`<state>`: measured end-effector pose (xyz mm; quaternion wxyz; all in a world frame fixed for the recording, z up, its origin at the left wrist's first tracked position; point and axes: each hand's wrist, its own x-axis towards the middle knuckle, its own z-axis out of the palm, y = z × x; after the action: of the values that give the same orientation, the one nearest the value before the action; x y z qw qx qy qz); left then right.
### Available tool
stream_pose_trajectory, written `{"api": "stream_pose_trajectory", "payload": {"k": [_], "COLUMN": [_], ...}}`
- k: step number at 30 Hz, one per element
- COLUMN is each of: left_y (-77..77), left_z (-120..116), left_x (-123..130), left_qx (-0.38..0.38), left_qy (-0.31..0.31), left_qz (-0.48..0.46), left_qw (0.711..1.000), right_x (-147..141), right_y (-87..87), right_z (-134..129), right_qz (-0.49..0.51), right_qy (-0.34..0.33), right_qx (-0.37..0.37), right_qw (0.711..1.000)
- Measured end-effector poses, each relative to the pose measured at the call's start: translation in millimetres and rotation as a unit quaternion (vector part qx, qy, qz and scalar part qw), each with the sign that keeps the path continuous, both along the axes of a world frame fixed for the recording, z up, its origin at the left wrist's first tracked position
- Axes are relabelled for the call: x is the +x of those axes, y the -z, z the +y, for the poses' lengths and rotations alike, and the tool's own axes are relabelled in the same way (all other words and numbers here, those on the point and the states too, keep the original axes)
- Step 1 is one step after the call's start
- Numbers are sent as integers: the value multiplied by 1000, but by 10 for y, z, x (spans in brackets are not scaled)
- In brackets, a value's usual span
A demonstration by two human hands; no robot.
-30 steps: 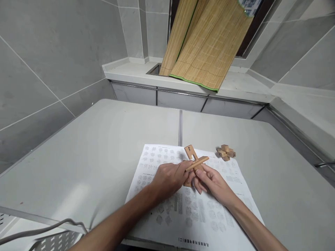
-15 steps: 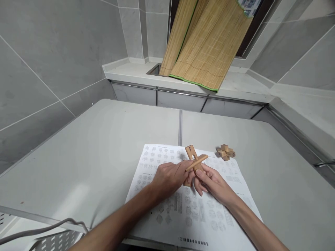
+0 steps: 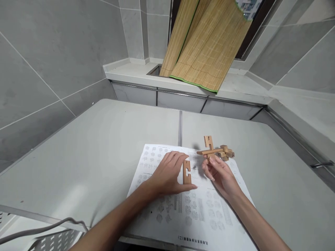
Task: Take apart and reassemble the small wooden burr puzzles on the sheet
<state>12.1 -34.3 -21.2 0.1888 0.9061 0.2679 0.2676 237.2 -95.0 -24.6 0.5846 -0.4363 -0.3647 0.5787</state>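
Two interlocked wooden puzzle pieces, forming a cross, are raised above the paper sheet. My right hand pinches the lower end of the piece marked 3, and the other piece lies crosswise through it. A notched wooden puzzle piece is on the printed sheet, its cut-outs facing right. Around it, my left hand is open, with the thumb by its near end and the fingers by its far end. Whether the fingertips touch it, I cannot tell.
Behind my right hand, an assembled wooden burr puzzle stands at the sheet's far right corner. The white table has a seam down its middle. A bamboo blind hangs over the counter at the back. A grey cable runs at lower left.
My hands have moved apart. The crossed pieces went up and right with my right hand and turned. My left hand let go of them and spread around the notched piece.
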Motion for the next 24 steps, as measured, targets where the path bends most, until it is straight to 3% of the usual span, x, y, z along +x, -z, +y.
{"api": "stream_pose_trajectory", "payload": {"k": [6, 10, 12, 14, 18, 21, 24], "left_y": [28, -8, -54, -100, -129, -98, -71], "left_z": [75, 45, 21, 13, 67, 127, 158], "left_x": [-75, -47, -29, -18, -28, -41, -45], "left_qx": [-45, -77, -142, -258, -504, -565, -568], "left_qy": [26, 23, -1, -44, -60, -37, -33], "left_qz": [47, -2, -56, -130, -276, -336, -362], "left_qw": [998, 997, 988, 956, 816, 753, 738], "right_x": [13, 2, 1, 4, 3, -14, -34], "right_y": [1, -19, -27, -28, -28, -48, -73], "right_z": [-3, 0, 2, 6, 14, 15, 14], "right_qz": [3, 11, 13, 15, 10, 3, -1], "right_qy": [4, 4, 9, 10, 2, -2, -7], "right_qx": [-4, -12, -15, -12, -10, -16, -22], "right_qw": [1000, 1000, 1000, 1000, 1000, 1000, 1000]}}
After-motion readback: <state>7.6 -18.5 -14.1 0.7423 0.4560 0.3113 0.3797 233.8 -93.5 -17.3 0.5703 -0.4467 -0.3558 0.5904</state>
